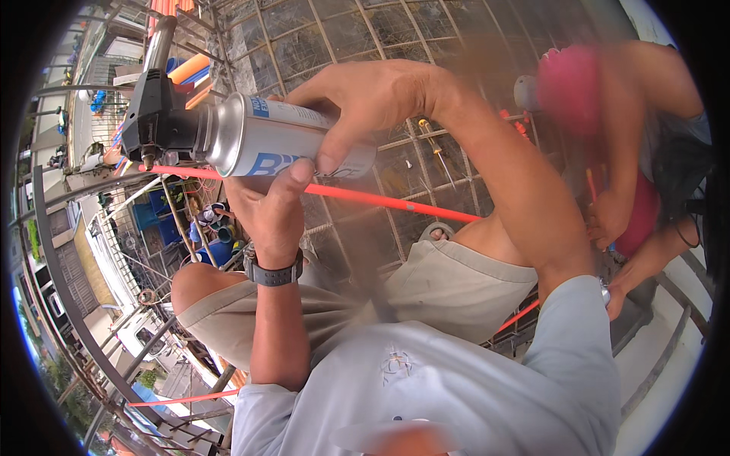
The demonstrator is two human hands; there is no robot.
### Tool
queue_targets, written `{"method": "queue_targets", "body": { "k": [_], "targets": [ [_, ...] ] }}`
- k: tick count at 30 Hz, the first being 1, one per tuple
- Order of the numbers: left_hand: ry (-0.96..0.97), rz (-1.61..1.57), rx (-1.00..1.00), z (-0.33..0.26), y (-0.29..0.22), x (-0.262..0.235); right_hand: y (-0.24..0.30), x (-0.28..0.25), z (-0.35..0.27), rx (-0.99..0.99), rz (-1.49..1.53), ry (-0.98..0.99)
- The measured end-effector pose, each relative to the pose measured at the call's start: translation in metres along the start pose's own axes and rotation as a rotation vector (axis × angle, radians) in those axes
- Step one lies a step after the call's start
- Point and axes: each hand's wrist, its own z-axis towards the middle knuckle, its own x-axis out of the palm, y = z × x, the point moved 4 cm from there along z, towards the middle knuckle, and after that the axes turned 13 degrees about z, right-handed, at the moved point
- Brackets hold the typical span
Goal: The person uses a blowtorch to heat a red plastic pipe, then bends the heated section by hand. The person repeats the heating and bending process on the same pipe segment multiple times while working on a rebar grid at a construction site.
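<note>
Head view shows a silver gas canister (pixel 285 137) lying almost level, high in the middle-left, with a black torch head (pixel 156 121) fixed on its left end. The right hand (pixel 365 95) comes over from above and curls its fingers around the canister body, the thumb pressing on the near side. The left hand (pixel 266 213), with a grey wristwatch (pixel 272 272), closes under the canister from below, the thumb up against it. So both hands grip the same canister. Under them an orange pipe (pixel 380 199) runs across a grid of steel rebar (pixel 334 34), and streets lie far below at the left edge. 1 other person (pixel 631 152) crouches at the right. If a grip slips while the head is twisted, the canister could fall through the bars.
</note>
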Motion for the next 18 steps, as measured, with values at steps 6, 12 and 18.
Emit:
{"method": "queue_targets", "body": {
  "k": [6,12,18],
  "targets": [
    [-0.164,0.016,0.042,0.018,0.022,0.044,0.013,-0.006,-0.043,-0.087,-0.614,-0.469],
    [-0.098,0.480,0.220,0.008,0.049,0.095,0.015,0.004,-0.069,-0.343,-0.421,-0.749],
    [-0.121,0.371,0.078,-0.025,0.068,0.147,-0.021,0.011,-0.074,-0.234,-0.550,-1.065]
  ]
}}
